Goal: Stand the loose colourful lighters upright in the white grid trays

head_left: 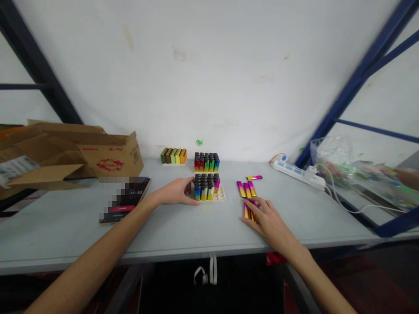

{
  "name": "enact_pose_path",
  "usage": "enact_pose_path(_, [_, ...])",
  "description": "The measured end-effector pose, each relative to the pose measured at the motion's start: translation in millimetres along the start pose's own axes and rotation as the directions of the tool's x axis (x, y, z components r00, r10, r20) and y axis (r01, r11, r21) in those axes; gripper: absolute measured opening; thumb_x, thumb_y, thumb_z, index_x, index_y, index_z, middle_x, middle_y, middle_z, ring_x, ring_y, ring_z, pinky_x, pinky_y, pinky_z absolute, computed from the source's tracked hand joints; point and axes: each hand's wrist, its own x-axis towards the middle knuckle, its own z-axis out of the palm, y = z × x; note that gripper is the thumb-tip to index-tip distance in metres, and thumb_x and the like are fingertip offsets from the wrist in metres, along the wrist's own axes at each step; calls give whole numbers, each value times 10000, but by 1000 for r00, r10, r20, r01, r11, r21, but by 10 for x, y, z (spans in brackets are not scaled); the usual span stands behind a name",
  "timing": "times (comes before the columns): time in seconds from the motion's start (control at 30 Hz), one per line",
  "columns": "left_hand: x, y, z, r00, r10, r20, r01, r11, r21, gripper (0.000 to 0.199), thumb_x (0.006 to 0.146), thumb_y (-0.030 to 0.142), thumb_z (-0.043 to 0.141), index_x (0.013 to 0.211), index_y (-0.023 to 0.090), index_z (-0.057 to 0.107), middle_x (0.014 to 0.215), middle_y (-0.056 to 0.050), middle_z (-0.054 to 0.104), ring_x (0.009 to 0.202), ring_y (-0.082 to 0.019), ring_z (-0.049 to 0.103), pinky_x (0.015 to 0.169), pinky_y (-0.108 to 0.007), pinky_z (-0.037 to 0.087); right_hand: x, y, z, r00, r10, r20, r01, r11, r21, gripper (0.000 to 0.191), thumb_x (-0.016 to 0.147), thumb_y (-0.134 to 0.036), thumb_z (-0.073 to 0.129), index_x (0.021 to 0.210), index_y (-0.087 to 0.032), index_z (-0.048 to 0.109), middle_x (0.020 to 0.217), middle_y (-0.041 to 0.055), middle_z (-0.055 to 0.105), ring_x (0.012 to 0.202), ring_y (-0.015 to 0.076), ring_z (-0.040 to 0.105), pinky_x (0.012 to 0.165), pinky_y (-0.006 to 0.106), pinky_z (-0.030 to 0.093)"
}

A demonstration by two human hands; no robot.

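Note:
My left hand (178, 191) is closed around the left side of a white tray (220, 197), thumb at the front and fingers behind. Upright lighters (204, 187) with black tops fill most of this tray; several holes on its right side show bare. My right hand (266, 218) has its thumb and fingers curled around shiny pink-and-yellow lighters (246, 211) lying flat on the table, partly covered by the fingers. Just beyond lie several more of the same lighters (241, 189), and a single one (254, 177) lies crosswise farther back.
Behind stand a second group of black-topped lighters (207, 162) and a tray of green-to-orange lighters (173, 156). On the left are an open cardboard box (111, 159) and a phone-like dark device (131, 198). A white power strip (297, 173) with cables lies right, beside a blue frame post (347, 87).

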Motion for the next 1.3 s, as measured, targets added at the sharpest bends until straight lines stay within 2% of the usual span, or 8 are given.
enact_pose_path(0.17, [8, -25, 11, 1000, -8, -2, 8, 1000, -13, 683, 634, 705, 774, 1057, 206, 579, 804, -2, 643, 699, -206, 587, 597, -284, 379, 120, 355, -154, 988, -147, 49, 142, 986, 87, 525, 933, -403, 695, 1423, -251, 583, 1441, 142, 563, 1318, 321, 536, 1111, 507, 489])
enact_pose_path(0.3, [11, -34, 8, 1000, -6, 5, 6, 1000, 0, 697, 644, 712, 771, 1078, 203, 572, 817, -7, 644, 713, -214, 597, 606, -290, 399, 170, 452, -271, 992, -123, 4, 122, 986, 111, 507, 855, -406, 789, 1305, -225, 641, 1345, 149, 601, 1234, 312, 598, 1072, 473, 513])
enact_pose_path(0.47, [15, -35, 5, 1000, -4, 15, 4, 1000, 12, 707, 656, 715, 769, 1093, 198, 564, 824, -10, 648, 725, -219, 607, 611, -291, 407, 227, 198, -249, 995, 58, 87, -59, 998, 11, 311, 977, -480, 607, 1029, -182, 680, 1007, 119, 657, 907, 266, 672, 850, 412, 565])
enact_pose_path(0.63, [16, -28, 5, 1000, 0, 13, 0, 999, 34, 701, 663, 709, 769, 1093, 195, 563, 843, -16, 660, 735, -218, 608, 619, -290, 408, 375, -95, -130, 961, 224, 163, -196, 966, -169, 288, 1011, -411, 532, 1012, -152, 658, 1058, 190, 652, 950, 326, 677, 804, 435, 541])
enact_pose_path(0.83, [13, -42, 13, 1000, 8, 1, -8, 1000, -17, 725, 653, 716, 768, 1130, 204, 575, 860, -16, 669, 748, -224, 619, 629, -293, 421, 541, -54, -211, 988, 45, 151, -69, 985, 159, 148, 971, -255, 557, 1092, -176, 589, 1143, 168, 635, 983, 275, 671, 870, 412, 545])
enact_pose_path(0.93, [15, -61, 24, 1000, 21, -9, -21, 999, -35, 743, 641, 714, 776, 1152, 211, 583, 836, -8, 658, 728, -223, 614, 624, -297, 416, 586, -31, -276, 993, 17, 121, -73, 878, 474, 133, 1006, -343, 533, 1013, -212, 553, 1032, 122, 692, 902, 243, 698, 838, 411, 570])
enact_pose_path(1.13, [12, -33, 22, 999, 35, -26, -36, 999, -38, 737, 640, 689, 779, 1160, 204, 584, 807, -1, 629, 714, -208, 594, 618, -283, 406, 843, -122, -428, 971, -107, 215, -176, 292, 940, 569, 954, -466, 624, 1434, -268, 391, 1190, 119, 716, 919, 213, 740, 869, 445, 603])
enact_pose_path(1.3, [6, 8, 2, 999, 28, -19, -28, 1000, -7, 672, 638, 690, 776, 1052, 197, 584, 771, 5, 619, 691, -205, 581, 608, -289, 392, 1272, -185, -344, 985, -104, 141, -113, 238, 965, 447, 922, -492, 652, 1283, -260, 524, 940, -1, 636, 595, 87, 534, 552, 243, 463])
